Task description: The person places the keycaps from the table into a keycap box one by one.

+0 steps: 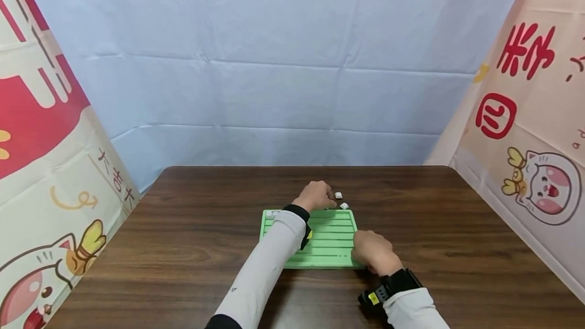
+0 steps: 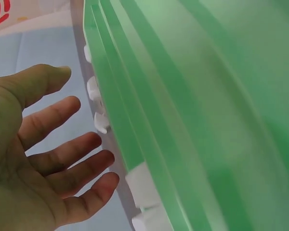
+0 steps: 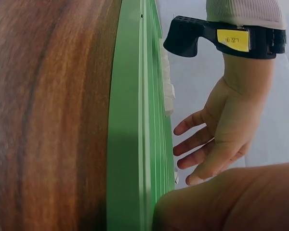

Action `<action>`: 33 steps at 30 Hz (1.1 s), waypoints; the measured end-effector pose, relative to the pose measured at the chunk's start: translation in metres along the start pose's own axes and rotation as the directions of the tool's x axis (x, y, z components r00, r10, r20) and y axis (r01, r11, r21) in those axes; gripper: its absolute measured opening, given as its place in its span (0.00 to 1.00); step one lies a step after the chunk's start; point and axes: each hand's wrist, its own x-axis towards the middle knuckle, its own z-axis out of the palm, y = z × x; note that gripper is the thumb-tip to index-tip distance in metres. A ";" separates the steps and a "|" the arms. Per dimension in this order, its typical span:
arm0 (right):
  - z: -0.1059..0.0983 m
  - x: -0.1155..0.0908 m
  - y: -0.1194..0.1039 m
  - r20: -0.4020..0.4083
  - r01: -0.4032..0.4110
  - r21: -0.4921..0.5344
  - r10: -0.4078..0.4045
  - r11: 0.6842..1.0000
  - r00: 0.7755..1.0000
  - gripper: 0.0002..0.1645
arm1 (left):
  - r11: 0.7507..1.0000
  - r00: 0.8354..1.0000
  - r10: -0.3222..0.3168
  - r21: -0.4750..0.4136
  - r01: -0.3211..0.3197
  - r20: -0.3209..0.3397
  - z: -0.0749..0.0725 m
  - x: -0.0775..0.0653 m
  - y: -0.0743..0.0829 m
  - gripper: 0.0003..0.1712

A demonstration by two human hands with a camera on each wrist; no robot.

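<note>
A ridged green tray (image 1: 326, 250) lies on the table with its long grooves running left to right. My left hand (image 1: 315, 196) reaches across it to the far edge; in the left wrist view its fingers (image 2: 62, 154) are spread and hold nothing. Small white blocks (image 1: 345, 206) lie just beyond that edge, close to the left fingertips. More white blocks (image 2: 143, 187) sit in the tray's far row, at its left end. My right hand (image 1: 372, 250) grips the tray's right edge with curled fingers, their tips hidden.
The brown wooden table (image 1: 183, 227) stretches out on both sides of the tray. A pale blue cloth (image 1: 274, 90) hangs behind it, and printed cloths (image 1: 525, 166) hang at the left and right.
</note>
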 end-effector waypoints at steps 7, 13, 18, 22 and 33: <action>0.000 0.000 0.000 0.001 0.006 0.006 -0.006 1.000 1.000 0.11 | 0.999 1.000 -0.011 -0.036 0.012 0.009 0.004 0.007 0.004 0.05; 0.000 -0.002 0.000 -0.007 0.013 -0.005 -0.013 1.000 1.000 0.14 | 1.000 0.999 0.019 -0.024 -0.018 0.046 0.010 0.016 0.000 0.12; 0.001 -0.001 -0.001 -0.017 0.017 -0.009 -0.017 1.000 1.000 0.15 | 1.000 0.998 -0.015 0.017 0.014 0.059 0.013 0.017 0.002 0.17; 0.001 0.000 -0.001 -0.018 0.008 -0.011 -0.008 1.000 1.000 0.14 | 0.998 0.999 -0.018 0.054 0.015 0.048 0.012 0.014 0.006 0.25; 0.000 0.002 -0.002 -0.015 -0.026 -0.012 0.026 1.000 1.000 0.13 | 0.984 0.999 -0.002 0.179 -0.006 0.043 0.013 0.014 0.010 0.24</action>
